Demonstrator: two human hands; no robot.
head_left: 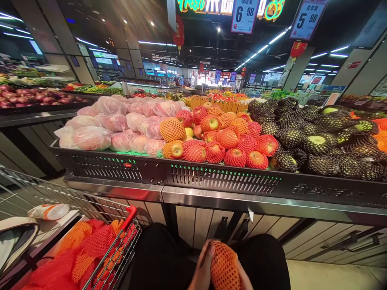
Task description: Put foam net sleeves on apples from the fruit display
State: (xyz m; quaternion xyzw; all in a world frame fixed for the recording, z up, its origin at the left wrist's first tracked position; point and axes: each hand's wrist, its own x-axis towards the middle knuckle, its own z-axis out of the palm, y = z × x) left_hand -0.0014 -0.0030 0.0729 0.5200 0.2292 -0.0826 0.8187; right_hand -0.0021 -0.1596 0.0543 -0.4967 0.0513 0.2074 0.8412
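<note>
Hands at six o'clock: left hand and right hand both clasp an orange-netted fruit; cart at eight o'clock.

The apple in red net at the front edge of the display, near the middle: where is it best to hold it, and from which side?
Take the red-netted apple around its round sides, coming from above and from the front rail. Its top is bare and open, while netted apples press close behind and beside it, so the fingers probably fit best front and back.
</note>
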